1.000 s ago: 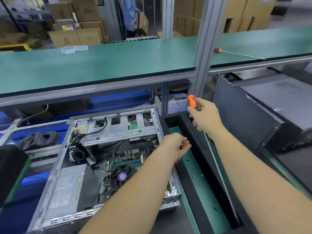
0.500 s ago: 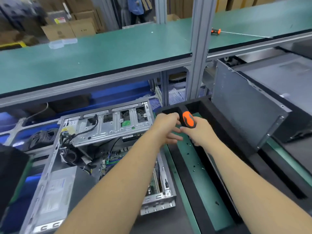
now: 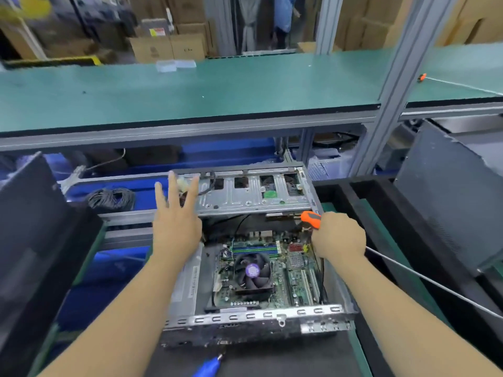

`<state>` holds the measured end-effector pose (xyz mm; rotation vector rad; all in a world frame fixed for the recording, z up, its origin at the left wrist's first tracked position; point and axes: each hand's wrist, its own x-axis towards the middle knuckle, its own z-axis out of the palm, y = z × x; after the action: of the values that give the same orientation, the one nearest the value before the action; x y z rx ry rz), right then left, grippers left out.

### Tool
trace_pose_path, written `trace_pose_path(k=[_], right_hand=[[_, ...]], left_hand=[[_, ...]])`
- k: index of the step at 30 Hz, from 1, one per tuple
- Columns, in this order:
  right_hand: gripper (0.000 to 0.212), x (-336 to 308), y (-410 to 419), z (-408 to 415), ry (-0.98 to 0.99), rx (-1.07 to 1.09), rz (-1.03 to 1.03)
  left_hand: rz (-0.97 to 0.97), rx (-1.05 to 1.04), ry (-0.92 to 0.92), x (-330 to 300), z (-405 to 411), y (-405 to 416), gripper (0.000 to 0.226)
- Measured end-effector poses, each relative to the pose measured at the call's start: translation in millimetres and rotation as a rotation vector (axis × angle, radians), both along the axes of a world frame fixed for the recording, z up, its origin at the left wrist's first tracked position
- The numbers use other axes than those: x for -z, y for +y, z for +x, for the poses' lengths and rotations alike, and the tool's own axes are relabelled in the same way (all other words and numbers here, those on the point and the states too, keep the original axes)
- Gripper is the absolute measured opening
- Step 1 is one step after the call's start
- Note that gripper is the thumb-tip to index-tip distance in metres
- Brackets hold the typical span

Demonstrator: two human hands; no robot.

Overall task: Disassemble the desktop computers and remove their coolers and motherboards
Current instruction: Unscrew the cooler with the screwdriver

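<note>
A: Open grey steel desktop case (image 3: 253, 317) lying on its side on the dark worktop (image 3: 272, 357), lid off, presumably so the insides can be got at from above.

B: And inside?

A: Green motherboard (image 3: 296, 278) flat on the case floor, with the black finned cooler with its purple-hubbed fan (image 3: 253, 272) mounted near the board's middle. Silver perforated drive cage (image 3: 253, 194) across the far end, over the board's far edge.

B: Left hand (image 3: 177, 227)?

A: Spread wide, fingers straight, holding nothing. Poised over the near left corner of the drive cage and the bundle of black cables there; probably reaching for them, though contact hard to tell.

B: Right hand (image 3: 339, 238)?

A: Wrapped round the orange-and-black handle of a long thin-shafted screwdriver (image 3: 310, 220). Handle end pointing toward the cage, steel shaft trailing out to the right over the foam-edged green tray (image 3: 381, 235). Looks carried rather than aimed, with the tip well away from any screw.

B: Cooler relative to the hands?

A: Between the two forearms, nearer than both hands, just left of the right wrist. Untouched, and apparently fixed in place.
</note>
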<state>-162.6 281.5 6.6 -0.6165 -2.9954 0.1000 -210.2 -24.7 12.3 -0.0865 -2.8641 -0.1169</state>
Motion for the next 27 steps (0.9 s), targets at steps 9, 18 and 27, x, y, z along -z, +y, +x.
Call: trace_pose_path(k=[9,18,27], right_hand=[[0.024,-18,21,-28,-0.029,-0.118,-0.017],[0.031,7,24,33,0.018,0.0,0.175],[0.03,-4,50,-32,0.005,-0.231,0.145]], left_hand=[[0.312,-0.304,-0.242,-2,7,17,0.077],[0.329,-0.263,-0.333,-2,4,0,0.054],[0.195,-0.481,-0.319,0,59,20,0.054]])
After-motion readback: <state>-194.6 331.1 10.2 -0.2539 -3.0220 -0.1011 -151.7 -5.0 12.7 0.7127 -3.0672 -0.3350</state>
